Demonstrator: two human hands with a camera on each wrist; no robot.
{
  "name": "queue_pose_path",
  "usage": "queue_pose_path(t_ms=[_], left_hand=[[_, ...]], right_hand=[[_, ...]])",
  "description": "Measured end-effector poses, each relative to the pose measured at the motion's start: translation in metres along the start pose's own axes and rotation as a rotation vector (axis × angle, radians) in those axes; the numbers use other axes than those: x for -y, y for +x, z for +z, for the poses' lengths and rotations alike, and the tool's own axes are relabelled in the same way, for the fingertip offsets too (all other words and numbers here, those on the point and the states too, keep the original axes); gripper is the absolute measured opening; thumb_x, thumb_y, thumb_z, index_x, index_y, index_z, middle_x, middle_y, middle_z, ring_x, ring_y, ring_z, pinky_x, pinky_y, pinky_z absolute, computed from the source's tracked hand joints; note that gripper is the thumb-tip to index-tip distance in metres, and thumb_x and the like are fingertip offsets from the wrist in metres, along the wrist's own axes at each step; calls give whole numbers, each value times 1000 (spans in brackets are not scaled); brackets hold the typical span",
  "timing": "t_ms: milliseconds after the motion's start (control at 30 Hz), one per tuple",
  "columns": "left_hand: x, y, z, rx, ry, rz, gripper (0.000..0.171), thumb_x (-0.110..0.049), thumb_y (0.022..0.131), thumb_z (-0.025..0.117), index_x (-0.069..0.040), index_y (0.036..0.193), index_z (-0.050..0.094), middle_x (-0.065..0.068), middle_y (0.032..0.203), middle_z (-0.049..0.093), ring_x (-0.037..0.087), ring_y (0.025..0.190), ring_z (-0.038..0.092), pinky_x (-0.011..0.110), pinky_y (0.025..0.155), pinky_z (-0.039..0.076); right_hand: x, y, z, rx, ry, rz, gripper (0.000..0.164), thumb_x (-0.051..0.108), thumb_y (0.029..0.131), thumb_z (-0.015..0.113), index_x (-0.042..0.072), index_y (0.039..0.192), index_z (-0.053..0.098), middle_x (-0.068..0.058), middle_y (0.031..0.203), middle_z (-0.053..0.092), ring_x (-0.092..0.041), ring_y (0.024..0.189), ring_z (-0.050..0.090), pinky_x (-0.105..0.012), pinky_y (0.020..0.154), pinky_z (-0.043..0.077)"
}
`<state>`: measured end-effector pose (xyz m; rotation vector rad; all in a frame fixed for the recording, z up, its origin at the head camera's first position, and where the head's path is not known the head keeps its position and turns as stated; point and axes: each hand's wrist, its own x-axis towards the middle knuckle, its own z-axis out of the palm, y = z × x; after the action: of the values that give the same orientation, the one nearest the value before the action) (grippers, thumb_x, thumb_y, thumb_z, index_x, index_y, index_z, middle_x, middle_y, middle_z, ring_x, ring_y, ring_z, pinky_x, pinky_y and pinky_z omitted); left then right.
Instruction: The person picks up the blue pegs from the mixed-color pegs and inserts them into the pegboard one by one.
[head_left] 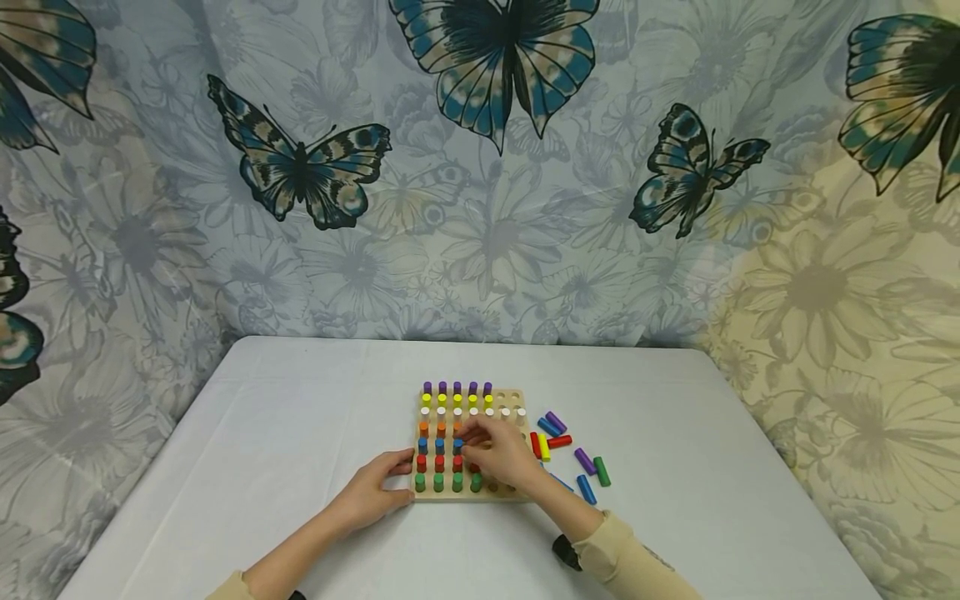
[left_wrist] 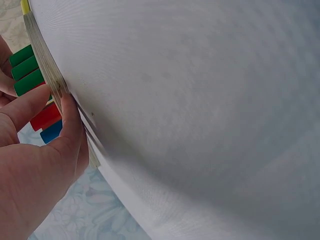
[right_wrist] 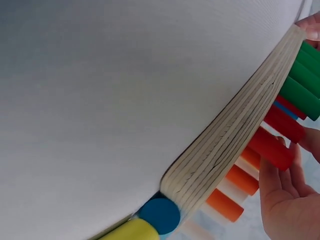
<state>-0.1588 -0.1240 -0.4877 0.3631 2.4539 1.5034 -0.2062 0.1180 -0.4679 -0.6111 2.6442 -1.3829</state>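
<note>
Currently the wooden pegboard (head_left: 468, 498) lies between the hands. The left hand (head_left: 378, 483) touches its left edge, thumb and fingers apart; the right hand (head_left: 501, 452) bends over the middle rows, and I cannot tell whether it pinches anything. 4 green pegs (head_left: 457, 482) show nearest; loose pegs (head_left: 602, 472) lie rightward.

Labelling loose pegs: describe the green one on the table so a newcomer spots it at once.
On the white table, find the wooden board, then the loose pegs scattered right of it. The green peg is rightmost in that scatter, beside a purple peg. It's the only green one visibly loose; the other green pegs stand in the board.
</note>
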Motion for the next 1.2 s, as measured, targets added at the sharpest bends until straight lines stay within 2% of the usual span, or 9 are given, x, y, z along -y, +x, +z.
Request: queue_pose_path(t_ms=[233,533,767,1000,1200], left_hand=[[0,0,0,5,4,5,64,-5,83,73,6,140,45,17,128,58,37,123,52,57,105,35],[0,0,1,4,5,-2,64,-6,83,74,5,140,45,16,128,58,37,123,52,57,104,36],[0,0,1,3,2,-7,65,-7,83,74,4,140,45,15,128,59,37,124,51,58,105,33],[0,0,1,-7,15,-15,64,-6,82,74,3,140,47,15,128,59,36,123,51,57,105,35],[0,0,1,-15,19,-19,64,-6,82,74,3,140,47,14,128,59,36,123,51,58,105,35]], right_hand=[[-3,-4,-6,-42,9,32,14,11,90,70,10,103,67,2,97,68,-14,89,65,-27,80,55],[-7,-11,-15,-70,35,29,15,10,90,70,7,105,67,-4,100,70,-16,89,66,-23,76,55],[-9,-19,-25,-106,18,48,16,9,88,71,10,103,67,-1,97,69,-15,89,65,-23,75,54],[-13,-25,-35,-135,32,101,17,9,88,72,9,104,68,-1,98,70,-16,90,65,-24,76,55],[-20,-31,-45,-145,39,94,18,6,87,72,8,104,67,-3,99,69,-18,90,65,-23,75,55]])
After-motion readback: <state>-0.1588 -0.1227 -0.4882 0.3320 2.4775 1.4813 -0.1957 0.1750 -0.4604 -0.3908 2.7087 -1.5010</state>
